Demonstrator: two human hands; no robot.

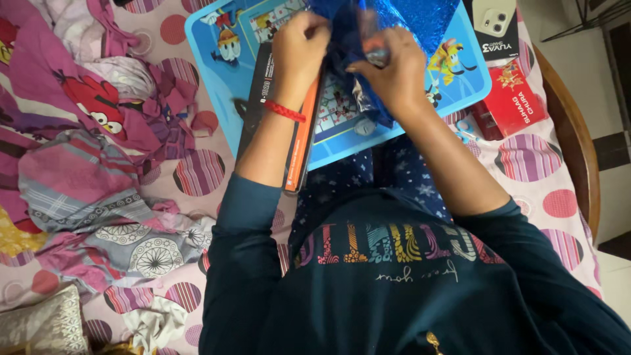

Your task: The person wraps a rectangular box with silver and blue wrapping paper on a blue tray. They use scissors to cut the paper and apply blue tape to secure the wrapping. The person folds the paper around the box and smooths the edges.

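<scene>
Both hands work at the top centre of the frame, over a blue lap tray [463,92] printed with cartoon figures. The left hand [299,46] is closed in a fist, its fingers curled around the edge of a sheet of shiny blue glitter wrapping paper [420,20]; a red thread bracelet [284,110] circles that wrist. The right hand [388,72] is also closed, gripping the same blue paper from the other side, with something small and orange-grey showing between its fingers; what that is cannot be made out. The paper bunches between the two hands and hangs down over the tray's middle.

Just below the left forearm, a flat black and orange box [299,141] lies tilted against the tray's left edge. At the upper right of the frame a black phone box [496,26] rests by the tray's corner, and just beneath it sits a red carton [519,102]. A pair of small scissors [463,130] lies near the tray's lower right edge, partly hidden by the right forearm.

Everything rests on a bedsheet [532,158] with pink striped circles. Crumpled clothes [85,131] in pink, grey and red fill the left side of the frame. The person's dark teal sleeves and lettered top [394,276] take up the bottom centre.
</scene>
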